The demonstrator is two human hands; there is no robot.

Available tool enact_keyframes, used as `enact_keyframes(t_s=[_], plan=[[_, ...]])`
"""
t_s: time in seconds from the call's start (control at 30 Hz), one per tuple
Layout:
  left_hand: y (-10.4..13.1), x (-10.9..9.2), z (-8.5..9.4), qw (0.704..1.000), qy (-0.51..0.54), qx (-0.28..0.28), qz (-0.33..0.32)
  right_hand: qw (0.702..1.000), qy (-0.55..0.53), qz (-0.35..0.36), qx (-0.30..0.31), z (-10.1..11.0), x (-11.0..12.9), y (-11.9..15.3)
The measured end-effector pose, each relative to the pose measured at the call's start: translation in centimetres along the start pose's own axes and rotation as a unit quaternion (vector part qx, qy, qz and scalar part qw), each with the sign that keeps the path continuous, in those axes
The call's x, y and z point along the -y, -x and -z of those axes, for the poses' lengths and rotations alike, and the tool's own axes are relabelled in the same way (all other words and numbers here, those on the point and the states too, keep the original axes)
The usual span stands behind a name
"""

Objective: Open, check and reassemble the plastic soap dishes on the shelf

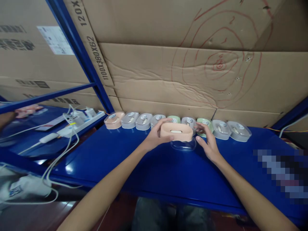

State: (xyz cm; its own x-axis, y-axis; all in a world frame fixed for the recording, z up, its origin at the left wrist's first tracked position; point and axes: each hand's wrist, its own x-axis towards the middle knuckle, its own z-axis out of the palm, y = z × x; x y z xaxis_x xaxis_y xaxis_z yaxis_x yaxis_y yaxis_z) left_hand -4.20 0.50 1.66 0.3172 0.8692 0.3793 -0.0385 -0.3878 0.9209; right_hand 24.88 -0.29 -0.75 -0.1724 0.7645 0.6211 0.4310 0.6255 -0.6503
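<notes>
My left hand [157, 136] grips the left end of a peach oval box [183, 135], which has a white piece [176, 131] in its middle. Just off the box's right end, my right hand [208, 141] has its fingers apart and holds nothing. Below the box a clear plastic lid [183, 146] lies on the blue table [144, 170]. Behind the hands stands a row of several lidded boxes, with a peach one [114, 120] at the left end, green ones [204, 126] among the grey, and a grey one [239, 131] at the right end.
Large cardboard sheets [144, 64] stand behind the table, next to a blue metal post [79, 48]. On the left are a white power strip [81, 123] and hanging cables [51, 160]. A pixelated patch covers the right side. At the far left edge, another person's arm [6, 118] shows.
</notes>
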Motion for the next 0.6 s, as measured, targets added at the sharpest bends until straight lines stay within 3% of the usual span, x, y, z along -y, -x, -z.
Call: enact_keyframes(t_s=[0.1, 0.2, 0.33, 0.47, 0.6], plan=[[0.4, -0.3, -0.9, 0.999, 0.016, 0.039, 0.018, 0.996, -0.072, -0.003, 0.044, -0.4, 0.7, 0.2], [0.7, -0.2, -1.6, 0.997, 0.028, 0.075, 0.022, 0.994, -0.071, 0.003, 0.088, -0.9, 1.8, 0.4], [0.9, 0.0, -1.8, 0.994, 0.018, 0.103, 0.022, 0.995, -0.062, 0.003, 0.079, -1.1, 3.0, 0.4], [1.0, 0.1, -1.8, 0.995, -0.016, 0.093, 0.027, 0.994, -0.082, 0.0, 0.074, -1.0, 3.4, 0.2], [0.9, 0.1, -1.9, 0.994, 0.003, 0.106, 0.036, 0.984, -0.142, -0.085, 0.064, -1.2, 2.7, 0.3]])
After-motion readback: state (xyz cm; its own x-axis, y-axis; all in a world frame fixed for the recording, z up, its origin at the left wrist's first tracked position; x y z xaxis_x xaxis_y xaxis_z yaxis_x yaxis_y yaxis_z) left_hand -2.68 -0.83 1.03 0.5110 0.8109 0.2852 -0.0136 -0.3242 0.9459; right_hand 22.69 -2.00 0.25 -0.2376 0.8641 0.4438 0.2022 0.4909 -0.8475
